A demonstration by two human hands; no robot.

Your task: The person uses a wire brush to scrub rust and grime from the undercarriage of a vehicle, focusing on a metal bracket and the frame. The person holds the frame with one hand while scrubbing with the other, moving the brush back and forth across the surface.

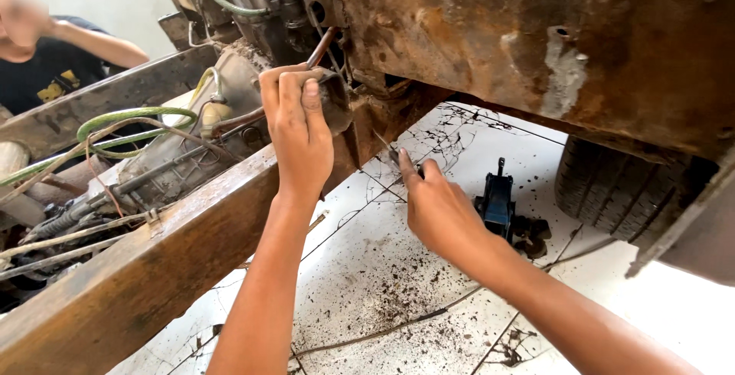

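left hand (297,126) clamped on metal bracket (334,99) atop rusty frame rail (153,268). right hand (438,210) pinches thin tool (394,157), at 4 o'clock of bracket. blue jack (498,203) on tiled floor (367,283); tyre (612,187) at 3 o'clock.

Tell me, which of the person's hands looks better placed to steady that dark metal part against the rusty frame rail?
Probably the left hand: it is already wrapped around the dark metal part right at the rusty frame rail. The right hand sits lower, pinching a thin tool.
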